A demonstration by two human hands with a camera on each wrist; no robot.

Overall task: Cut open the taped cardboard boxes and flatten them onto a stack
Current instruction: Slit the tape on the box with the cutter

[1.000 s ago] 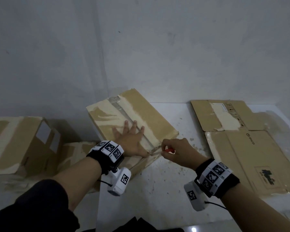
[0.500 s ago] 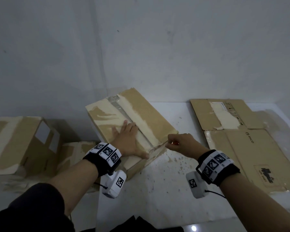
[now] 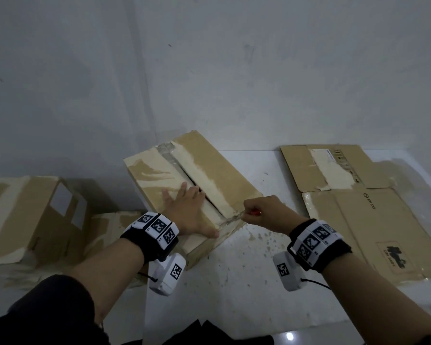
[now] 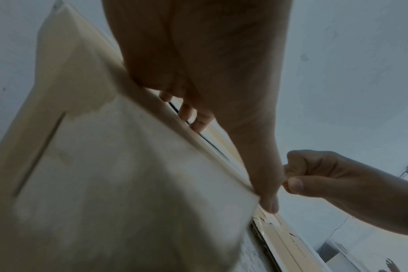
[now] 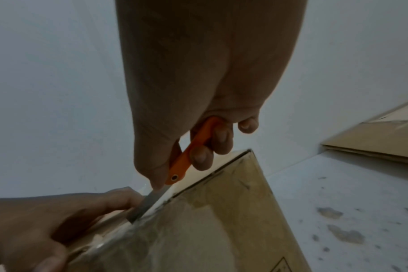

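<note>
A taped cardboard box (image 3: pixel 217 180) lies tilted on the white table (image 3: pixel 246 282), its top seam split into a dark gap. My left hand (image 3: pixel 188 212) presses flat on the left flap, fingers straight, thumb at the near corner. My right hand (image 3: pixel 264 211) grips an orange-handled knife (image 5: pixel 191 152); its blade (image 5: pixel 147 204) sits in the tape at the box's near edge, close to the left thumb. In the left wrist view the box (image 4: pixel 105 165) fills the frame under my left hand (image 4: pixel 198 110). A stack of flattened boxes (image 3: pixel 371 215) lies to the right.
Two more taped boxes sit at the left: a larger one (image 3: pixel 28 215) and a smaller one (image 3: pixel 107 230) behind my left forearm. A grey wall (image 3: pixel 209 70) rises right behind the table. The table's stained surface shows between the box and the stack.
My right hand has moved the knife a little away and to the right along the near edge. The left hand slid slightly forward, fingers closer together. The seam now gapes open.
</note>
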